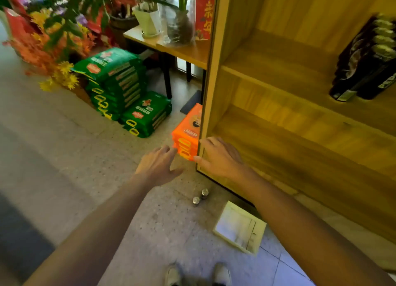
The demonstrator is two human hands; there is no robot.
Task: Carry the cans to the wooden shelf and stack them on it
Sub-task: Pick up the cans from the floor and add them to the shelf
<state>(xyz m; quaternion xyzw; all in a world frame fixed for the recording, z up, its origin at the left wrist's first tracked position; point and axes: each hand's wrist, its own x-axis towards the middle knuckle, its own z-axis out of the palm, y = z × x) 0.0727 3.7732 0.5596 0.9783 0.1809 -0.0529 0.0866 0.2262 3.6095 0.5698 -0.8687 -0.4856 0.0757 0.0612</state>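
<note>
Two small cans with silver tops [200,197] stand side by side on the floor, close to the front corner of the wooden shelf [278,118]. A dark shrink-wrapped pack of cans [364,56] lies on a higher board of the shelf at the right. My left hand [157,164] is stretched out above the floor, fingers apart, holding nothing. My right hand [220,157] hovers at the shelf's front left edge, also with spread fingers and nothing in it. Both hands are above and beyond the two floor cans, not touching them.
Orange packs [188,133] are stacked on the floor beside the shelf's left side. Green packs [126,88] are piled further left, next to artificial flowers [53,48]. A low table with potted plants [171,46] stands behind. A flat white frame [240,228] lies on the floor by my feet.
</note>
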